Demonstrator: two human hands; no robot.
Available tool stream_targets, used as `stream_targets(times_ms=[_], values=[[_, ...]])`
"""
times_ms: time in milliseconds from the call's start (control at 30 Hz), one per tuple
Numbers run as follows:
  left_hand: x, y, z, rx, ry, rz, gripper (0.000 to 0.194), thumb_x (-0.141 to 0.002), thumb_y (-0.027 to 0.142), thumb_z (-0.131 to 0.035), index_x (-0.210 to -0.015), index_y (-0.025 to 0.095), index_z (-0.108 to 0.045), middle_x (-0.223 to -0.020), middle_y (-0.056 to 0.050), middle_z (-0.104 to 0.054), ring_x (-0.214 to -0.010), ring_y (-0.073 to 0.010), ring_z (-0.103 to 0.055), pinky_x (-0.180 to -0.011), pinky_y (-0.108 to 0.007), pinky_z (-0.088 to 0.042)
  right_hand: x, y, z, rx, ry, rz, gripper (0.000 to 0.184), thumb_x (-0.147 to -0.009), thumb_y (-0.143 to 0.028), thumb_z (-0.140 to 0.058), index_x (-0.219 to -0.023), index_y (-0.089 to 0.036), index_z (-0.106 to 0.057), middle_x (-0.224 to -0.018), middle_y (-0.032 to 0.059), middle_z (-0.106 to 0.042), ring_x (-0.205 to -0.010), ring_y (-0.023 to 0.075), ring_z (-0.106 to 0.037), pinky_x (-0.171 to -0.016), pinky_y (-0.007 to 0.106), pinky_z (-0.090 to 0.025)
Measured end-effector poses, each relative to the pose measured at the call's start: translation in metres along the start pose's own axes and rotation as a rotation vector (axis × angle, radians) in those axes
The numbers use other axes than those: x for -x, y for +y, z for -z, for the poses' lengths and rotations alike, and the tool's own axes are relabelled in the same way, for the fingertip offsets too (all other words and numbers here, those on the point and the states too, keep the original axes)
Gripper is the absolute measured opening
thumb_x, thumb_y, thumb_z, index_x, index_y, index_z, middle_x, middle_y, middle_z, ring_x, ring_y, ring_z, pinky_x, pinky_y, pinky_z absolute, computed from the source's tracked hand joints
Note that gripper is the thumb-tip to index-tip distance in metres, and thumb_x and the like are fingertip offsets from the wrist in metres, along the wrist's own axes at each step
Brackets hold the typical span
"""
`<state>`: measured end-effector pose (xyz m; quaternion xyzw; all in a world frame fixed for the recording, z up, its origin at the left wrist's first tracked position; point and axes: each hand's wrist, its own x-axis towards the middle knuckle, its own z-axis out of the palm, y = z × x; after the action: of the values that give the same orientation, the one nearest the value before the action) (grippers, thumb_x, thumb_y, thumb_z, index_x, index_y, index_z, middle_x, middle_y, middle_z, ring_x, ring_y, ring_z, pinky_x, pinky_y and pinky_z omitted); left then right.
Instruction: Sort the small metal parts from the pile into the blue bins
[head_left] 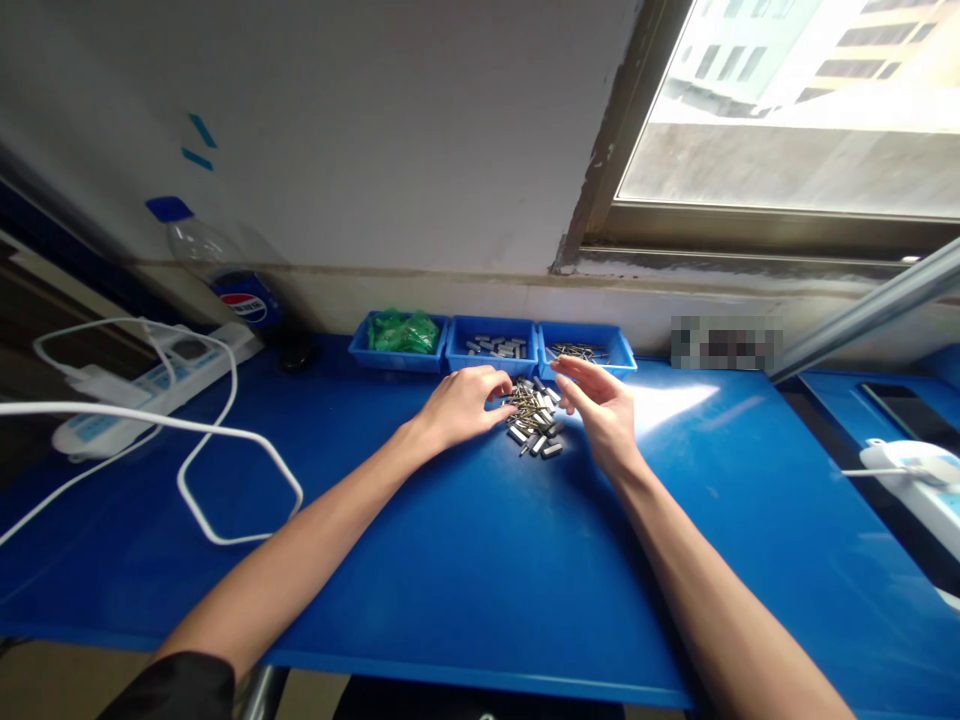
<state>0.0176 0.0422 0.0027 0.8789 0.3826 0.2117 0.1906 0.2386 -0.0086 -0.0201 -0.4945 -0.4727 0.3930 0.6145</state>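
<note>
A person's two bare hands work over a loose heap of small grey metal blocks and thin brass-coloured pins on a glossy blue plastic worktop, just in front of three shallow blue plastic trays set side by side against the wall. The left hand rests knuckles-up at the heap's left edge, its fingers curled with the tips pinched down among the pins; whether a part is actually caught between them cannot be told at this size. The right hand hovers at the heap's right side, open and tilted on edge, fingers loosely spread and holding nothing visible. The left tray carries crumpled green plastic bags, the middle tray more grey blocks, the right tray a thin scatter of pins. The risks here look small but real: the parts are tiny and the worktop slick, so a sweep of either palm could send pins skidding toward the front edge or under the trays; blocks and pins lie mixed, so a hurried pinch may lift the wrong part or two at once. Well off to the left, a white power strip and its looping white cable lie near a clear plastic soft-drink bottle with a blue cap; a knocked bottle beside live sockets would be a worse mishap.
</note>
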Motion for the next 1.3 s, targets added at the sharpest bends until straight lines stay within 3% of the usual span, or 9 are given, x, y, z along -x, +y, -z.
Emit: stream_targets(times_ms=[133, 333, 467, 600, 767, 900, 1067, 1200, 1300], values=[[0.001, -0.003, -0.002, -0.086, -0.075, 0.017, 0.01, -0.09, 0.026, -0.071, -0.096, 0.02, -0.074, -0.097, -0.005, -0.074, -0.089, -0.022, -0.071, -0.079, -0.031, -0.053, -0.002, 0.004, 0.003, 0.017, -0.011, 0.018, 0.06, -0.081, -0.046, -0.084, -0.137, -0.032, -0.068, -0.145, 0.0097, -0.067, -0.079, 0.0213, -0.073, -0.057, 0.035, -0.055], [0.001, -0.001, 0.0, -0.123, -0.109, 0.016, 0.008, -0.088, 0.021, -0.068, -0.092, 0.019, -0.075, -0.096, -0.006, -0.076, -0.085, -0.0211, -0.071, -0.075, -0.03, -0.053, -0.001, 0.009, 0.002, 0.017, -0.043, 0.018, 0.05, -0.085, -0.045, -0.081, -0.13, -0.03, -0.07, -0.139, 0.0097, -0.071, -0.075, 0.0194, -0.072, -0.06, 0.034, -0.057], [0.001, -0.002, -0.001, -0.028, -0.102, 0.045, 0.015, -0.084, 0.013, -0.066, -0.096, 0.019, -0.073, -0.09, -0.005, -0.076, -0.08, -0.0196, -0.07, -0.072, -0.028, -0.053, 0.0, 0.009, 0.002, 0.024, -0.058, 0.015, 0.046, -0.085, -0.046, -0.081, -0.127, -0.029, -0.071, -0.135, 0.0097, -0.073, -0.072, 0.0184, -0.071, -0.061, 0.035, -0.056], [0.0, -0.006, -0.005, 0.085, -0.037, 0.065, 0.023, -0.081, 0.007, -0.065, -0.1, 0.017, -0.073, -0.087, -0.004, -0.076, -0.075, -0.0182, -0.07, -0.07, -0.026, -0.054, 0.0, 0.007, 0.001, 0.011, -0.066, -0.002, 0.045, -0.084, -0.045, -0.082, -0.124, -0.028, -0.072, -0.131, 0.0091, -0.074, -0.07, 0.017, -0.069, -0.061, 0.034, -0.056], [-0.001, -0.007, -0.004, 0.201, 0.074, 0.105, 0.015, -0.081, 0.009, -0.068, -0.091, 0.016, -0.075, -0.082, -0.003, -0.077, -0.074, -0.0176, -0.073, -0.069, -0.025, -0.056, -0.001, 0.008, 0.001, -0.011, -0.068, -0.017, 0.041, -0.083, -0.043, -0.083, -0.12, -0.027, -0.074, -0.127, 0.0083, -0.076, -0.07, 0.016, -0.069, -0.062, 0.033, -0.054], [-0.002, -0.006, 0.002, 0.273, 0.175, 0.138, 0.005, -0.082, 0.015, -0.074, -0.087, 0.017, -0.074, -0.083, -0.004, -0.079, -0.076, -0.0191, -0.076, -0.072, -0.027, -0.059, 0.0, 0.009, 0.002, -0.028, -0.081, -0.02, 0.038, -0.084, -0.041, -0.083, -0.119, -0.027, -0.074, -0.124, 0.0073, -0.077, -0.07, 0.0154, -0.068, -0.063, 0.032, -0.054], [-0.003, 0.001, 0.008, 0.353, 0.332, 0.173, 0.014, -0.087, 0.032, -0.077, -0.089, 0.018, -0.074, -0.073, -0.002, -0.077, -0.066, -0.0182, -0.075, -0.067, -0.027, -0.059, 0.001, 0.007, 0.001, -0.056, -0.109, -0.043, 0.037, -0.085, -0.041, -0.083, -0.117, -0.027, -0.074, -0.109, 0.0052, -0.08, -0.07, 0.0152, -0.067, -0.065, 0.031, -0.053], [-0.004, 0.006, 0.007, 0.436, 0.335, 0.177, 0.018, -0.093, 0.036, -0.07, -0.096, 0.018, -0.074, -0.064, 0.001, -0.072, -0.053, -0.0141, -0.068, -0.056, -0.023, -0.053, 0.002, 0.005, -0.001, -0.041, -0.142, -0.042, 0.034, -0.085, -0.042, -0.083, -0.115, -0.026, -0.075, -0.093, 0.0029, -0.079, -0.068, 0.0156, -0.065, -0.065, 0.031, -0.053], [-0.006, 0.008, 0.004, 0.556, 0.299, 0.186, 0.021, -0.092, 0.035, -0.072, -0.104, 0.018, -0.073, -0.07, 0.0, -0.074, -0.059, -0.0147, -0.07, -0.059, -0.023, -0.056, 0.004, 0.004, -0.002, -0.025, -0.171, -0.042, 0.031, -0.087, -0.042, -0.082, -0.112, -0.026, -0.076, -0.088, 0.0024, -0.079, -0.065, 0.015, -0.064, -0.064, 0.031, -0.052]])
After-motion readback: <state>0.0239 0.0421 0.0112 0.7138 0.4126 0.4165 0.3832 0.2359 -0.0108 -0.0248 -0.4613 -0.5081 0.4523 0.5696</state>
